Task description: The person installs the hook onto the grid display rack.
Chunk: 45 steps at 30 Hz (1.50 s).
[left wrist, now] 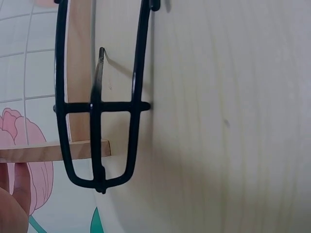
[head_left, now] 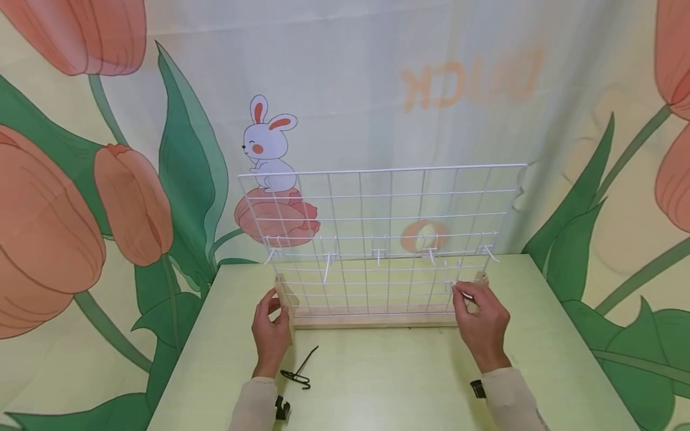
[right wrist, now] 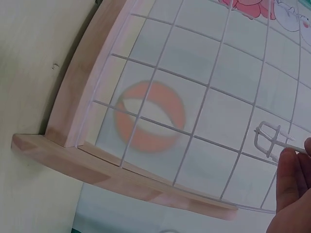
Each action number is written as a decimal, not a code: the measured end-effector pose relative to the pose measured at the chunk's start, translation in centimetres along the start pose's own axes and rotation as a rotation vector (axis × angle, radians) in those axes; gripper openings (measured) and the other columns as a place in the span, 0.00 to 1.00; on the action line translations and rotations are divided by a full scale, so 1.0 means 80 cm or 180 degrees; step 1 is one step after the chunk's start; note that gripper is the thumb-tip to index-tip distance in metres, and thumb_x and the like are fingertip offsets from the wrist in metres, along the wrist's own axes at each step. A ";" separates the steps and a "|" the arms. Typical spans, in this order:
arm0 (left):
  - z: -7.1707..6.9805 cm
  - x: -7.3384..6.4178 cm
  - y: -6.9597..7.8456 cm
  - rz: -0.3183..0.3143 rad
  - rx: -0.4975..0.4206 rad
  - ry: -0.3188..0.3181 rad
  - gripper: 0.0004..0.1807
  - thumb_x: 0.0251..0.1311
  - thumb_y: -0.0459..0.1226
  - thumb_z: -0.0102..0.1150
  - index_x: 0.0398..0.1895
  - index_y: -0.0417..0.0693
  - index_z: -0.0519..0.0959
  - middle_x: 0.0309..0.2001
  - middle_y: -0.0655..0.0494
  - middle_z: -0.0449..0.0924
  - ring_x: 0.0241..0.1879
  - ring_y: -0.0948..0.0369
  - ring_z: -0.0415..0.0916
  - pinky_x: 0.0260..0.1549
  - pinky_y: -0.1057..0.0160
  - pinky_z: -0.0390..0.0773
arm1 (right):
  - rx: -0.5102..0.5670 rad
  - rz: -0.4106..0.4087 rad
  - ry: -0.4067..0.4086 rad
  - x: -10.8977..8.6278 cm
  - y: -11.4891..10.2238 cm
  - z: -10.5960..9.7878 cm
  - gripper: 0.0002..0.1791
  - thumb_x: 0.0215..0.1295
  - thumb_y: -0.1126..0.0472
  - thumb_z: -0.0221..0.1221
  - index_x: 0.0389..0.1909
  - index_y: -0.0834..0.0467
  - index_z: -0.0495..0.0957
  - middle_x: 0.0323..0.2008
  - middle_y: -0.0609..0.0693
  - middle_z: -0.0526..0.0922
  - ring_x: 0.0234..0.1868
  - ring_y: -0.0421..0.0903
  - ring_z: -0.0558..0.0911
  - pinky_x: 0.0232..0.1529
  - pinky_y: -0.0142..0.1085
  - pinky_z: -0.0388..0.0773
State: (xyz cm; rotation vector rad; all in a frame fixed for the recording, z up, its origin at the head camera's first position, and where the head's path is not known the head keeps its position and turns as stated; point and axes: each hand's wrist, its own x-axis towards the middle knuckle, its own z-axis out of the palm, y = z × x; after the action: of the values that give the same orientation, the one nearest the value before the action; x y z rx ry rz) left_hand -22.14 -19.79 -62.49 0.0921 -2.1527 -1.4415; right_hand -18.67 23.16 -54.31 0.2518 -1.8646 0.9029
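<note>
A white wire grid panel (head_left: 377, 206) stands upright in a wooden stand (head_left: 372, 321). Several white hooks (head_left: 379, 254) hang in a row across it. My left hand (head_left: 271, 335) grips the stand's left wooden end piece (head_left: 284, 299); in the left wrist view its fingers (left wrist: 20, 187) meet the wood from below. At the lower right of the grid, my right hand (head_left: 482, 320) pinches a white hook (right wrist: 272, 141) by its stem. The hook's forked back lies close against the wires; whether it is seated on them I cannot tell.
A black wire hook (head_left: 297, 377) lies on the light wood-patterned table (head_left: 377, 377) near my left forearm, large in the left wrist view. Behind the grid hangs a curtain (head_left: 345, 120) printed with tulips and a rabbit. Black straps sit at both wrists.
</note>
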 end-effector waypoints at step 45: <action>0.001 0.001 0.001 -0.0004 -0.0019 0.0023 0.29 0.71 0.29 0.62 0.72 0.57 0.74 0.53 0.48 0.81 0.58 0.53 0.81 0.46 0.73 0.84 | -0.0049 0.0982 -0.0060 -0.048 0.023 -0.025 0.13 0.61 0.73 0.69 0.47 0.64 0.88 0.41 0.58 0.90 0.43 0.35 0.85 0.47 0.14 0.78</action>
State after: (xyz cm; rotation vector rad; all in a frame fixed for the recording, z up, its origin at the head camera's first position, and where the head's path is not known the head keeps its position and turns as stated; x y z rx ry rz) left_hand -22.26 -19.69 -62.38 0.0964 -2.1427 -1.4461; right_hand -16.47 24.99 -58.09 -0.0397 -1.9593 1.0957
